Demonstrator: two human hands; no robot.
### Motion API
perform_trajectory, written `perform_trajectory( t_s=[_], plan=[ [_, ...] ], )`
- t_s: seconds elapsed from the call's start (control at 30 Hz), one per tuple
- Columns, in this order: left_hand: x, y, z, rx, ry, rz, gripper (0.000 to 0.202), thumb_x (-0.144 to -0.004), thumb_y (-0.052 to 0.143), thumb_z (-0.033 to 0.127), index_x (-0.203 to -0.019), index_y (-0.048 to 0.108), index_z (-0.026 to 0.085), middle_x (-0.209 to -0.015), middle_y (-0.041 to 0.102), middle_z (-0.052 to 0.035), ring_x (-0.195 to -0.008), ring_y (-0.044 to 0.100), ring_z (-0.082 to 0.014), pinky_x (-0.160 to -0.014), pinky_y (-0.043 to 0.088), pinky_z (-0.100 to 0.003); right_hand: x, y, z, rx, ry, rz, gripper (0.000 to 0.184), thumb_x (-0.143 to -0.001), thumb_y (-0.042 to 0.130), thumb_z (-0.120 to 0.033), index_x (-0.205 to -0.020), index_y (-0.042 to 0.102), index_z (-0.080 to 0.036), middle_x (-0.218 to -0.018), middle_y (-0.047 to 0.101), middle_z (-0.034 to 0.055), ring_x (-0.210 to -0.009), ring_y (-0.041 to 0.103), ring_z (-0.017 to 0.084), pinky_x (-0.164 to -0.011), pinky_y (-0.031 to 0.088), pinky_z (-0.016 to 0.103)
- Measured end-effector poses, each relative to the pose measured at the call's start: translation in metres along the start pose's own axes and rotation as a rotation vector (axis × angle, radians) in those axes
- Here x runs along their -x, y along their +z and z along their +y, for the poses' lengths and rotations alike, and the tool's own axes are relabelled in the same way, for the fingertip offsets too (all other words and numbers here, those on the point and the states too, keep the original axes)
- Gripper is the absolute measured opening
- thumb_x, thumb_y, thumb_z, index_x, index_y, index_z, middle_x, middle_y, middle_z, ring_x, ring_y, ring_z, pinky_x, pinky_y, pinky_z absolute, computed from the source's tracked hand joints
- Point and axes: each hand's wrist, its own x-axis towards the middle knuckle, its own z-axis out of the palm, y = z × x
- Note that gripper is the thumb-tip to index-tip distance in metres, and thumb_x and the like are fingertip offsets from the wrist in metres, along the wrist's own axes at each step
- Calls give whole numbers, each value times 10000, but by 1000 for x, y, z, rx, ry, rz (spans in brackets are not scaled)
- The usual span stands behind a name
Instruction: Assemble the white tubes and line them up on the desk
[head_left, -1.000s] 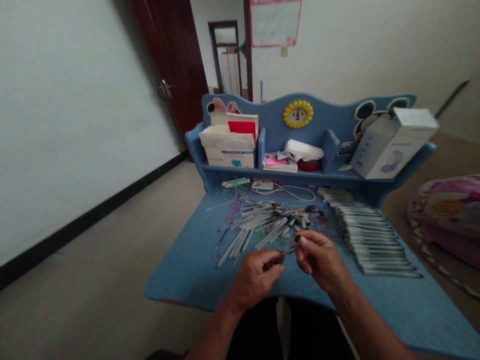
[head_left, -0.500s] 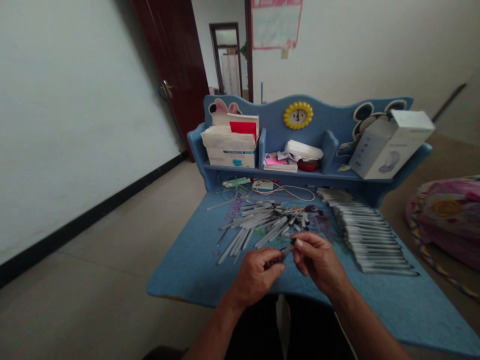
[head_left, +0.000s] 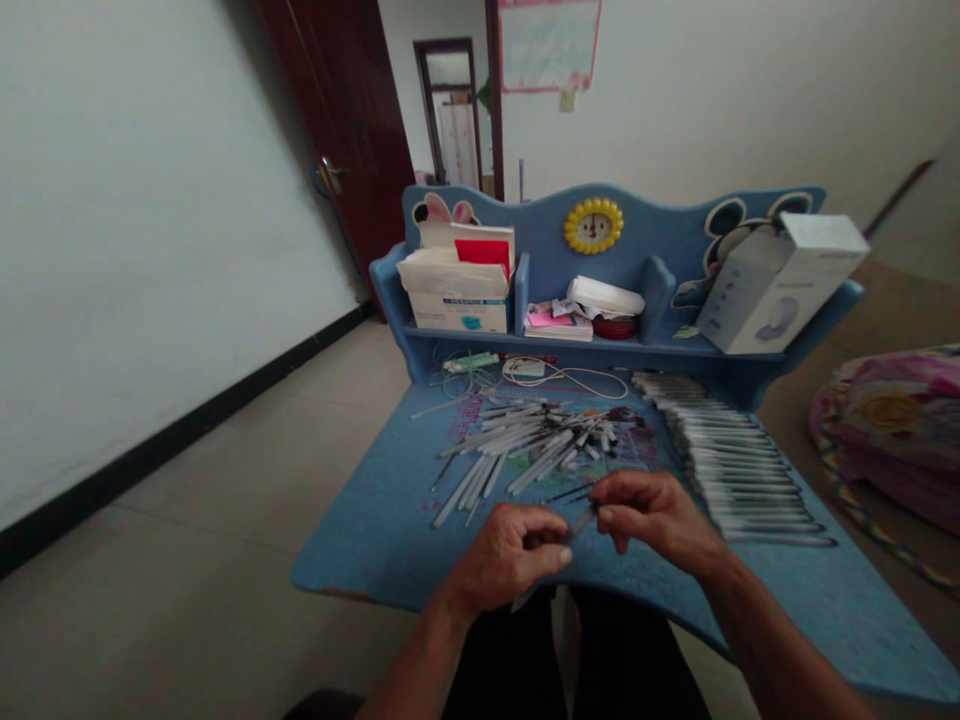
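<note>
A pale, see-through pen barrel [head_left: 582, 522] slants between my hands above the desk's front edge. My left hand [head_left: 511, 552] is closed around its middle, and its lower end shows below the palm. At the upper end, the thumb and fingers of my right hand [head_left: 654, 516] pinch a small dark tip [head_left: 595, 506]. Thin dark rods [head_left: 570, 493] stick out to the left of the right fingers; whether they are held or lie on the desk I cannot tell. Just beyond, a loose pile of pen parts [head_left: 517, 440] covers the middle, with clear barrels and dark pieces mixed.
A neat row of pens [head_left: 742, 470] lies on the right of the blue desk [head_left: 360, 545]. Behind stands a shelf with a paper-filled box [head_left: 457, 310], a yellow clock [head_left: 593, 226] and a white carton [head_left: 776, 290]. A white cord [head_left: 592, 380] lies below it.
My right hand has moved slightly right and down with the tip. Thin dark rods now show beside its fingers, and the barrel's lower end appears under my left hand.
</note>
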Motion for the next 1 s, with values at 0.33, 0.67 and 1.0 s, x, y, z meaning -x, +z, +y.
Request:
perform_trajectory(
  t_s=[0.33, 0.67, 1.0],
  plan=[
    [0, -1, -5, 55, -79, -108, 135, -647, 606, 236, -713, 651, 128, -559, 479, 42, -538, 415, -89, -519, 324, -198, 6, -9, -19, 450, -33, -198, 97, -762, 609, -231, -702, 649, -166, -572, 519, -26, -536, 472, 100, -503, 372, 208],
    [-2, -4, -8, -57, -7, -237, 94, -669, 572, 194, -706, 642, 143, -578, 459, 48, -563, 407, -91, -535, 312, -194, 9, -12, -18, 551, -9, -368, 327, -852, 496, -364, -609, 573, -159, -506, 463, -34, -487, 414, 86, -461, 305, 195],
    [-3, -3, -8, 21, -86, -177, 114, -655, 587, 228, -701, 643, 140, -556, 464, 50, -536, 398, -85, -517, 315, -191, 11, -12, -3, 417, 74, -258, 396, -853, 455, -483, -690, 605, -154, -529, 520, -12, -458, 505, 100, -446, 364, 197]
  ],
)
